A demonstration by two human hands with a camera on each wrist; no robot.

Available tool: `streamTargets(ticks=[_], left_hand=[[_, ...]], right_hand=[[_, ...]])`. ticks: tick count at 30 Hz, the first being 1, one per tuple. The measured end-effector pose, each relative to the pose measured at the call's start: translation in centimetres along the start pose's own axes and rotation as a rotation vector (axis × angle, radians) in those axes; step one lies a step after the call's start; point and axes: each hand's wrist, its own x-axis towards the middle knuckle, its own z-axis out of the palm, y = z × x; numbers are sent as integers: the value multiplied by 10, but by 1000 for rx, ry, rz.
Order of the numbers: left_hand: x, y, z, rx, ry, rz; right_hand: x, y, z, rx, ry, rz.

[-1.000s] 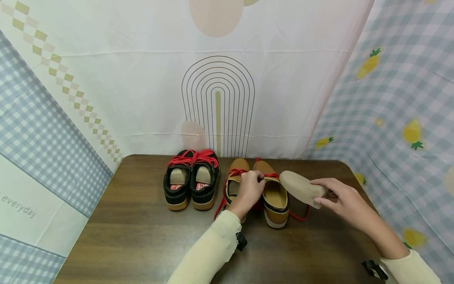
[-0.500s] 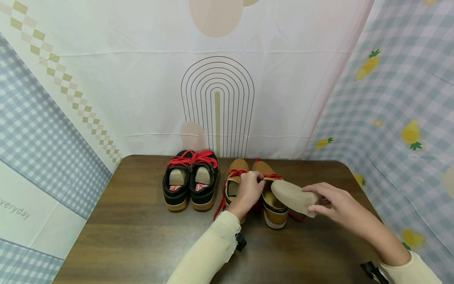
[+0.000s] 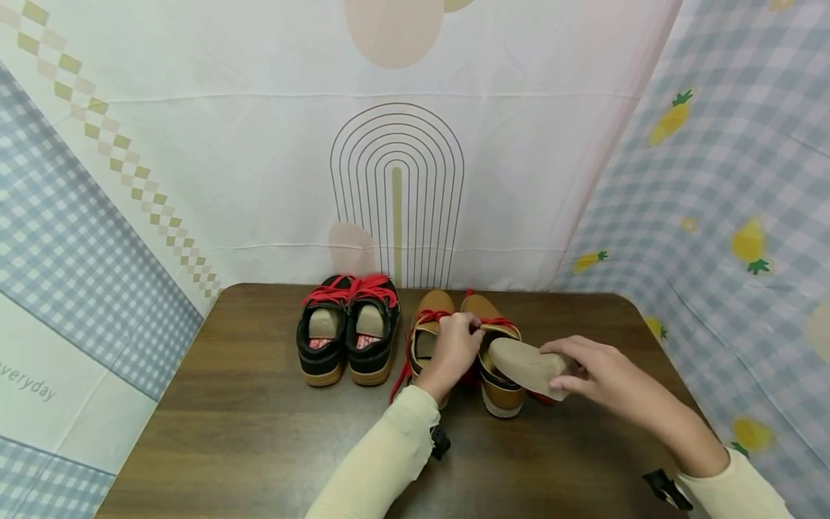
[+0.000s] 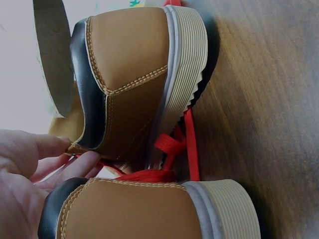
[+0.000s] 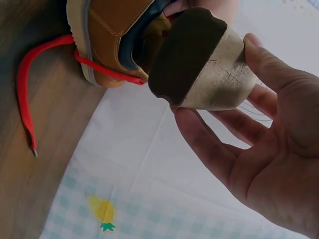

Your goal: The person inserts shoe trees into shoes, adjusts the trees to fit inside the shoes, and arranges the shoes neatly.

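Note:
My right hand (image 3: pixel 596 375) grips the heel end of a beige shoe insert (image 3: pixel 521 364) between thumb and fingers. The insert's rounded front end is over the opening of the right brown shoe (image 3: pixel 503 400), tilted down toward it. In the right wrist view, the insert (image 5: pixel 219 87) shows a dark end face and a pale side. My left hand (image 4: pixel 22 167) pinches the collar edge of that shoe near the laces. The left brown shoe (image 3: pixel 437 300) stands alongside, partly covered by my left hand and forearm. Both brown shoes have loose red laces (image 5: pixel 25 89).
To the left stand two black shoes (image 3: pixel 372 359) with tied red laces, each with a beige insert (image 3: pixel 324 322) inside. All rest near the back of the brown wooden table (image 3: pixel 259 440). A patterned cloth (image 3: pixel 272 180) hangs behind it, with checked cloth at both sides.
My right hand has moved left and slightly down, bringing the insert from beside the right brown shoe to over its opening. My left hand has stayed at the collar.

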Motion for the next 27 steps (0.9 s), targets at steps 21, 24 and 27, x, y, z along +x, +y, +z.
streamTargets(ticks=[21,24,27], left_hand=[[0,-1,1,24,16,19],[0,-1,1,28,15,21],[0,0,1,30,12,22]], right_hand=[[25,-13,18,-77,-45,81],[29,-16,20,-88,-37,90],[34,-19,20,-86,-29,83]])
